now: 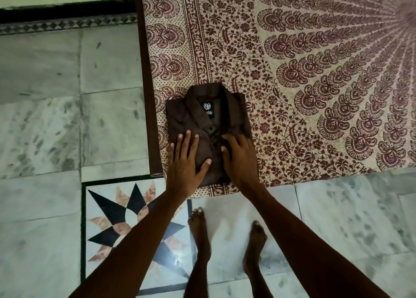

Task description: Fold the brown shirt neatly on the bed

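Our brown shirt point(202, 119) lies on the printed bedsheet point(304, 108) at the near corner of the bed, already folded into a compact rectangle. Just beyond our fingertips its collar point(209, 94) faces up with the dark brand label point(207, 111) showing.

Our left hand point(182, 168) lies flat on the near left part of the shirt. Its fingers point(180, 139) are spread and straight, and the thumb reaches inward toward the button placket point(211, 137). Our right hand point(241, 163) rests on the near right part with its fingers close together and bent, their tips at the placket. We cannot tell whether they nip the cloth there or only press it. The placket runs between the two sets of fingertips.

We judge the fabric to be light, soft and limp, with only the collar and placket giving any stiffness. The stacked layers will likely slide over each other and over the sheet if we drag them. To smooth the shirt, we would press down with flat palms and stroke outward from the placket. To move it, we would slip our fingers under both side edges and lift the whole stack, not pull on the collar.
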{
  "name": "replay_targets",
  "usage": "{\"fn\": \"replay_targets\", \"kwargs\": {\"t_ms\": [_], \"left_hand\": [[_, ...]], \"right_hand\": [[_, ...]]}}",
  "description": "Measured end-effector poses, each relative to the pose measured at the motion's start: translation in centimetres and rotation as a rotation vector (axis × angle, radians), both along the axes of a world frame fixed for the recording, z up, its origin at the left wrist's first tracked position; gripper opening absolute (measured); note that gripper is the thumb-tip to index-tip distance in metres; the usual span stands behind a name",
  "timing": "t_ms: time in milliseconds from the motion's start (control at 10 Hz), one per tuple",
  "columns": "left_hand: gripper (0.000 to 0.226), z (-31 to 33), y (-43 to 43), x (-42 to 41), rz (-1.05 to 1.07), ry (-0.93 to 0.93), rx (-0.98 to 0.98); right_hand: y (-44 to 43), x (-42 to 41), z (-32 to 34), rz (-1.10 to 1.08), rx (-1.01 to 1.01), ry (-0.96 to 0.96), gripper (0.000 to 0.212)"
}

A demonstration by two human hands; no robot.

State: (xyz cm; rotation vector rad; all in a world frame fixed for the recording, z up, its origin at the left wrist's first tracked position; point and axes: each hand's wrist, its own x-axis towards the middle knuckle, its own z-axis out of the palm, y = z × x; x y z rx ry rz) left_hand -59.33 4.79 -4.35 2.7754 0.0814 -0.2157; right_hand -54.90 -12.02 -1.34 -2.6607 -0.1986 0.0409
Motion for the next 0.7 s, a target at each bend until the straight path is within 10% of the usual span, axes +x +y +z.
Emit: {"fn": "replay_targets", "kwargs": {"t_ms": [700], "left_hand": [[0.076,2.3,0.5,2.2,0.026,0.124,-0.092]], "right_hand": [[1.3,5.3,2.2,0.206,0.017,0.288,0.031]]}}
